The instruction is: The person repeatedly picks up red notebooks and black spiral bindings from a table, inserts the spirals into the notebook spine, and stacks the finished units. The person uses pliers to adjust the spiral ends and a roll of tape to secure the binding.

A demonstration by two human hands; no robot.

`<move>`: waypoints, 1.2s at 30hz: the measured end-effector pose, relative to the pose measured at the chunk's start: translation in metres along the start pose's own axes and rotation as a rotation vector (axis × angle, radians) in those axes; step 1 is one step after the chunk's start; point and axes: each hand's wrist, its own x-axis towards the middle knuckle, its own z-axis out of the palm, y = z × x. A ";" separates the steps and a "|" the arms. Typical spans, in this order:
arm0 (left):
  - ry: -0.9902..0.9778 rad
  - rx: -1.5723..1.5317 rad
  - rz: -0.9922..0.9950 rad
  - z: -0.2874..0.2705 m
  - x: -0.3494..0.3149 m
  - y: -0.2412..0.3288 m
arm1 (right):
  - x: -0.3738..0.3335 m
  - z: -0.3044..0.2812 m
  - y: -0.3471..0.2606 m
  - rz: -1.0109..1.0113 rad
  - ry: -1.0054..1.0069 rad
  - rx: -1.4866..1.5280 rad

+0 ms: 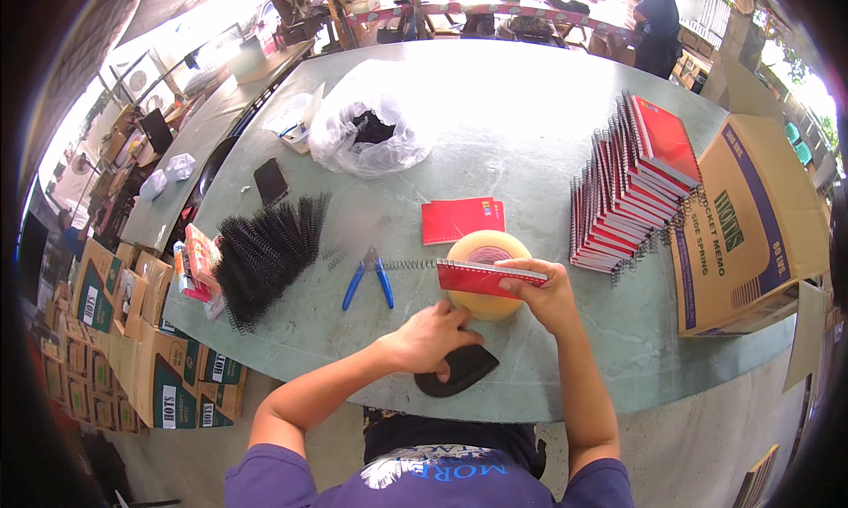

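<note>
One red notebook [486,281] between right fingers [526,266], left fingers [465,338] on black pad [468,369], hold unclear

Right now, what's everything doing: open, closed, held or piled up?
Red spiral memo pad: held in the right hand, coil sticking out leftward
Blue-handled pliers: handles spread apart
Tape roll: partly hidden by the pad
Clear plastic bag: open, something black showing inside
Cardboard box: flaps open
Black spiral coils: heaped together
Red spiral notebooks: piled, closed
</note>
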 end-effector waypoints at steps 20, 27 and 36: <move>0.911 -0.022 -0.115 -0.040 -0.022 0.003 | -0.001 -0.006 0.008 -0.083 0.022 0.041; 1.066 0.195 -0.109 -0.073 -0.021 0.019 | -0.009 0.003 0.003 -0.080 -0.027 -0.040; 0.593 -0.196 -0.102 -0.031 -0.019 0.001 | -0.009 -0.002 0.010 -0.104 0.040 0.020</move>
